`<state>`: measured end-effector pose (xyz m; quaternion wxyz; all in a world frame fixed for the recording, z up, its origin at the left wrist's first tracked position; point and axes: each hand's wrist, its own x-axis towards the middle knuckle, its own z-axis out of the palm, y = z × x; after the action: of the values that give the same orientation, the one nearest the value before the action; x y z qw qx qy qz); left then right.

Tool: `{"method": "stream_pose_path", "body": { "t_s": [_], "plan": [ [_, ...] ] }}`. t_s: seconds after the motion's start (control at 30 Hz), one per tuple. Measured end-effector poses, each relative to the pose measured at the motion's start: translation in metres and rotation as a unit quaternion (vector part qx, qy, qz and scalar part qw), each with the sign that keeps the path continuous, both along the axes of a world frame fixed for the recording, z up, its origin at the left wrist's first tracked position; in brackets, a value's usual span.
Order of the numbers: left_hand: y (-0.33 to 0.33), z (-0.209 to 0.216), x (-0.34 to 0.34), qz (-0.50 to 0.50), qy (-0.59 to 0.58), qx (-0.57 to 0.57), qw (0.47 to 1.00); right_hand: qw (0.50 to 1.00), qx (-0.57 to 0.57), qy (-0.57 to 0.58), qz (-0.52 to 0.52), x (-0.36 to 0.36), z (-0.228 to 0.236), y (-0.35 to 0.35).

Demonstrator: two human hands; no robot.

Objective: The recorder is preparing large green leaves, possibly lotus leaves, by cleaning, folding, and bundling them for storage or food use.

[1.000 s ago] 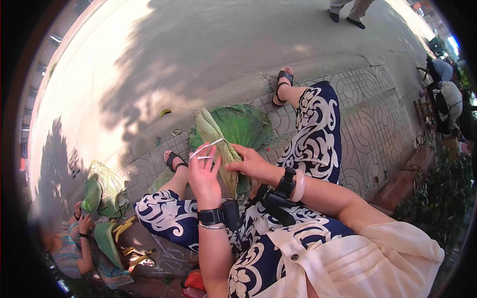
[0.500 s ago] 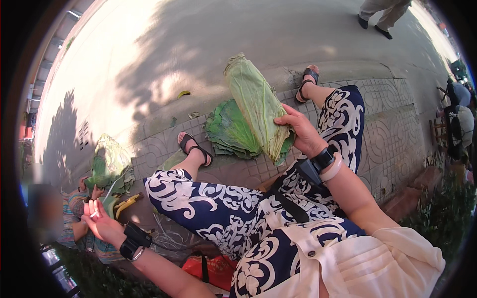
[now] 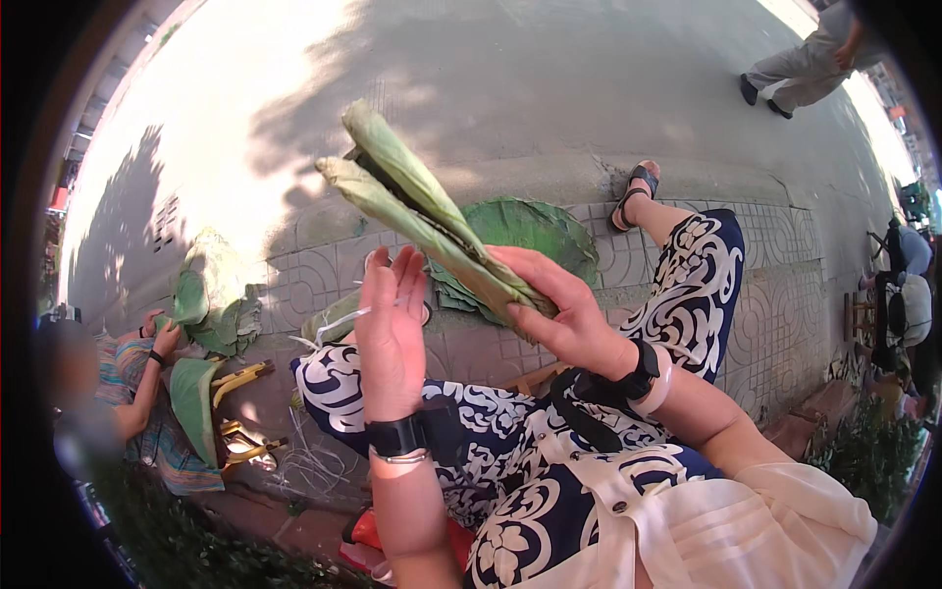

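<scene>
My right hand point(image 3: 561, 306) is closed around the narrow end of a bundle of pale green folded leaves point(image 3: 417, 201). The bundle points up and to the left, its two rolled edges parted at the far end. Just left of it, my left hand point(image 3: 392, 319) is raised with the palm showing and the fingers mostly straight. A thin white string point(image 3: 334, 326) runs across those fingers and trails off to the left. Below the bundle, a stack of large green leaves point(image 3: 535, 236) lies on the paving, partly hidden by my right hand and the bundle.
At the left, another person's hands point(image 3: 165, 332) touch large leaves point(image 3: 211, 294). Yellow long objects point(image 3: 240, 381) and loose white string point(image 3: 319, 461) lie nearby. A red bag point(image 3: 368, 535) sits by my lap. Someone in light trousers point(image 3: 810, 74) stands on the road at the upper right.
My left hand has come in from the far left to beside the bundle, bringing the string. My right hand has moved slightly left; the leaf bundle is turned and shows its parted edges.
</scene>
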<state>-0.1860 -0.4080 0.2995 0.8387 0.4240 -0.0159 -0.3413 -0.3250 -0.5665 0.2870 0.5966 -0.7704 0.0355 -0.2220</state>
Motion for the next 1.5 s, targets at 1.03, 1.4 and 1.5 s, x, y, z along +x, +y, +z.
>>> {"method": "stream_pose_path", "body": {
  "t_s": [1.03,1.4,1.5],
  "plan": [
    [-0.019,-0.006,-0.027,-0.049,0.017,0.017,0.999,0.833,0.531,0.113,-0.107,-0.022,-0.049,-0.054],
    [-0.023,0.008,-0.027,-0.069,-0.023,0.033,0.997,0.859,0.473,0.181,-0.075,-0.024,-0.071,-0.059],
    [-0.020,0.012,-0.024,-0.070,-0.050,0.088,0.992,0.871,0.463,0.152,-0.065,-0.025,-0.063,-0.060]
  ]
}}
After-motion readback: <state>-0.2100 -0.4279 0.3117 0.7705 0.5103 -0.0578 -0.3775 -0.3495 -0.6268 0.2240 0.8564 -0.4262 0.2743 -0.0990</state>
